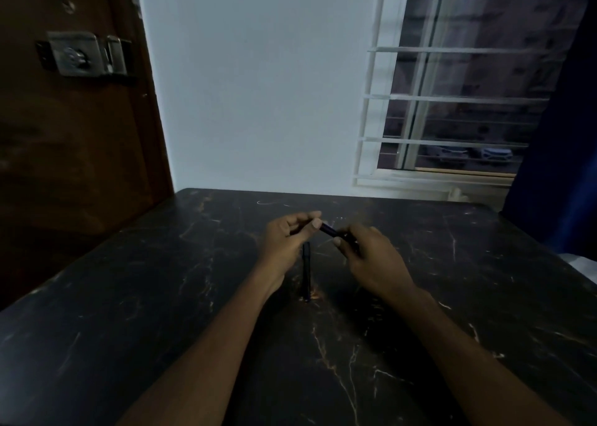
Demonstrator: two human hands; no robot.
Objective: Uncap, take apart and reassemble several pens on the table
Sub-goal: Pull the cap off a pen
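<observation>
Both my hands hold one dark pen above the middle of the black marble table. My left hand pinches its left end between thumb and fingers. My right hand grips its right end, fingers curled round it. Only a short dark stretch of the pen shows between the two hands. A second dark pen lies on the table just below the hands, pointing towards me, between my wrists. The light is dim and the pens' details are hard to make out.
A brown door with a metal latch stands at the left. A white wall lies behind the table's far edge. A barred window and a dark blue curtain are at the right.
</observation>
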